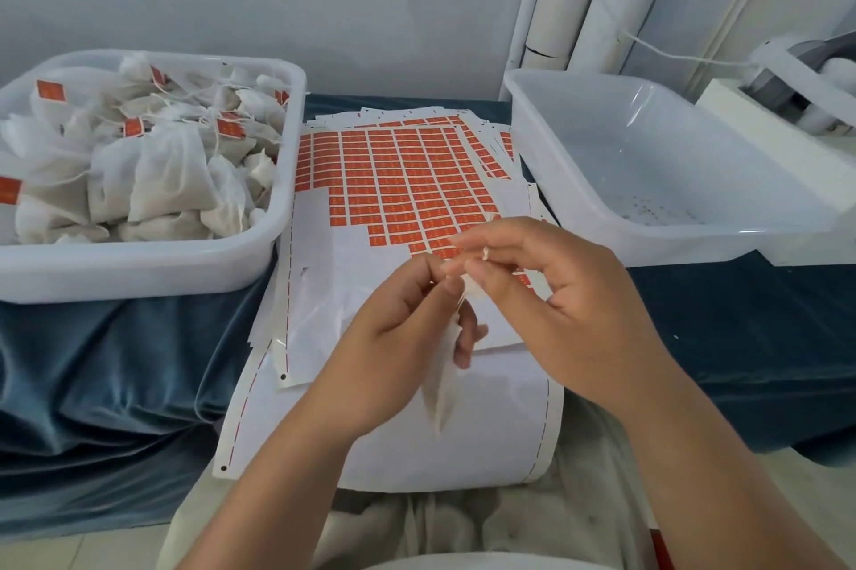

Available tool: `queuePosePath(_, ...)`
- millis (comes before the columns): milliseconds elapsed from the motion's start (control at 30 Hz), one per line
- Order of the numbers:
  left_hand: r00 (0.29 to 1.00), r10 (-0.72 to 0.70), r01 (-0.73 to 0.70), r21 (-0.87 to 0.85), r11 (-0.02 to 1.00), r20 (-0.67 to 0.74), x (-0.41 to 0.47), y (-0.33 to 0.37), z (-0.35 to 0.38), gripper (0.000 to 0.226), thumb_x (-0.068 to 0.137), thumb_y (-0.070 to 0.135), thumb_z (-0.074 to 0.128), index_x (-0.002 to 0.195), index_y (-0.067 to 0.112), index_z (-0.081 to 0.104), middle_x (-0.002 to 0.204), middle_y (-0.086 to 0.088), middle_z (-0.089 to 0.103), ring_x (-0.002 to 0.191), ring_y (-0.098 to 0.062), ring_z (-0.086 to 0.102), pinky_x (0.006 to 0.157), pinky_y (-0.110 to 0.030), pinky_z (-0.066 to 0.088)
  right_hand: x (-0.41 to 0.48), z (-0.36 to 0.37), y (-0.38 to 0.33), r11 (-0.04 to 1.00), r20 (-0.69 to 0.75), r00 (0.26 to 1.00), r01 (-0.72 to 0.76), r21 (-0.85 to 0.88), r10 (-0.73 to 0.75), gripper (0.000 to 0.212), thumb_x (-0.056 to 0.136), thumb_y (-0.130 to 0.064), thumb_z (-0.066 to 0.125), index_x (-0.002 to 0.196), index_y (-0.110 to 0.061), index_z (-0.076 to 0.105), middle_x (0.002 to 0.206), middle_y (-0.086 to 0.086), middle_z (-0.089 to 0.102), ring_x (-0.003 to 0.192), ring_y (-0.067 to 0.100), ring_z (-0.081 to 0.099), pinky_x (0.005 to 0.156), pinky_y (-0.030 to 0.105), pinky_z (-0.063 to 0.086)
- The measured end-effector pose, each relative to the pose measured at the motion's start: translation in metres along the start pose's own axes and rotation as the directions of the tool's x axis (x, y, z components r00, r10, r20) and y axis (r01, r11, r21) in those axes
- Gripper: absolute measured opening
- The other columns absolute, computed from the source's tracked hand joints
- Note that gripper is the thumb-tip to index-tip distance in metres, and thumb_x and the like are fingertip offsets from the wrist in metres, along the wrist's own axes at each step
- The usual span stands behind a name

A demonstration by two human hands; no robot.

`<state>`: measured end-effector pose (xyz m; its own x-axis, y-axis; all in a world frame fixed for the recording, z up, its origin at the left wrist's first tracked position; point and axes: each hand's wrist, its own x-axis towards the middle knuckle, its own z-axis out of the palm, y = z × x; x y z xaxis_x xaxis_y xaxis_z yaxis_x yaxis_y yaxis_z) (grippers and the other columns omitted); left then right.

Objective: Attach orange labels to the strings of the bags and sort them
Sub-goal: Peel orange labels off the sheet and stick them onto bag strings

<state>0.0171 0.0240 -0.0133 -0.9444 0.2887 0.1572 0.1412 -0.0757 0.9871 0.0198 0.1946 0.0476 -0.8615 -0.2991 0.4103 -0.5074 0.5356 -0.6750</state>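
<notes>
Bag (442, 388) in pinch, L/R fingers (424, 273)

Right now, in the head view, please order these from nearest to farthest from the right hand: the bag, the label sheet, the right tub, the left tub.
1. bag: at the fingertips of the right hand, which pinch its top.
2. label sheet: centre, just under the hand.
3. right tub: to the right, its near corner close by.
4. left tub: far left, across the sheet.

Blue-draped table (92, 361): left tub (139, 275) of bags (162, 171), label sheets (393, 161), right tub (671, 245).
</notes>
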Motion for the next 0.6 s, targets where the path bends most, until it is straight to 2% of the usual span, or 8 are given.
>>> queuePosePath(100, 1.0, -0.027, 0.027, 0.006, 1.0, -0.006, -0.001, -0.003, 0.003, 0.03, 0.111, 0.031, 0.046, 0.109, 0.005, 0.06, 0.082, -0.007, 0.061, 0.072, -0.024, 0.059, 0.091, -0.04, 0.064, 0.0, 0.001, 0.004, 0.999, -0.04, 0.999, -0.03, 0.031, 0.031, 0.016, 0.103, -0.027, 0.061, 0.117, -0.033, 0.067, 0.107, -0.017, 0.077, 0.109, -0.002, 0.068, 0.092, 0.01, 0.052)
queuePosePath(200, 1.0, -0.016, 0.017, 0.065, 0.998, -0.021, -0.001, -0.005, 0.004, 0.025, 0.113, 0.028, 0.044, 0.097, 0.017, 0.059, 0.076, 0.003, 0.057, 0.07, -0.011, 0.058, 0.088, -0.036, 0.064, 0.0, 0.002, 0.008, 0.998, -0.046, 0.997, -0.055, 0.029, 0.056, 0.016, 0.105, -0.023, 0.062, 0.118, -0.028, 0.069, 0.102, -0.016, 0.077, 0.106, 0.0, 0.07, 0.091, 0.012, 0.053)
queuePosePath(300, 0.999, 0.024, -0.019, 0.134, 0.991, -0.035, 0.0, -0.007, 0.004, 0.027, 0.114, 0.031, 0.042, 0.093, 0.028, 0.059, 0.073, 0.005, 0.055, 0.069, -0.011, 0.056, 0.083, -0.036, 0.065, 0.0, 0.003, 0.01, 0.997, -0.032, 0.997, -0.075, 0.028, 0.076, 0.018, 0.105, -0.024, 0.061, 0.12, -0.029, 0.069, 0.103, -0.015, 0.076, 0.106, 0.001, 0.07, 0.093, 0.014, 0.054)
queuePosePath(433, 0.994, 0.089, -0.073, 0.245, 0.967, -0.056, -0.001, -0.006, 0.002, 0.026, 0.112, 0.043, 0.04, 0.092, 0.039, 0.056, 0.066, 0.006, 0.055, 0.06, -0.01, 0.056, 0.069, -0.033, 0.066, 0.0, 0.005, 0.011, 0.996, -0.025, 0.996, -0.085, 0.041, 0.086, 0.017, 0.104, -0.028, 0.062, 0.119, -0.036, 0.066, 0.111, -0.017, 0.076, 0.11, -0.003, 0.068, 0.094, 0.012, 0.053)
queuePosePath(500, 0.993, 0.098, -0.075, 0.294, 0.953, -0.064, -0.001, -0.006, 0.001, 0.024, 0.109, 0.05, 0.039, 0.095, 0.04, 0.056, 0.064, 0.007, 0.058, 0.059, -0.012, 0.059, 0.063, -0.033, 0.065, 0.0, 0.006, 0.011, 0.994, -0.036, 0.995, -0.093, 0.05, 0.094, 0.017, 0.104, -0.029, 0.063, 0.116, -0.04, 0.065, 0.112, -0.02, 0.075, 0.111, -0.006, 0.067, 0.092, 0.01, 0.052)
queuePosePath(600, 0.993, 0.099, -0.07, 0.343, 0.937, -0.068, -0.001, -0.007, 0.0, 0.024, 0.108, 0.049, 0.037, 0.098, 0.039, 0.055, 0.063, 0.008, 0.058, 0.057, -0.012, 0.06, 0.06, -0.035, 0.065, 0.001, 0.009, 0.013, 0.993, -0.055, 0.993, -0.104, 0.049, 0.106, 0.016, 0.103, -0.03, 0.064, 0.114, -0.043, 0.064, 0.114, -0.027, 0.071, 0.112, -0.01, 0.064, 0.089, 0.005, 0.049)
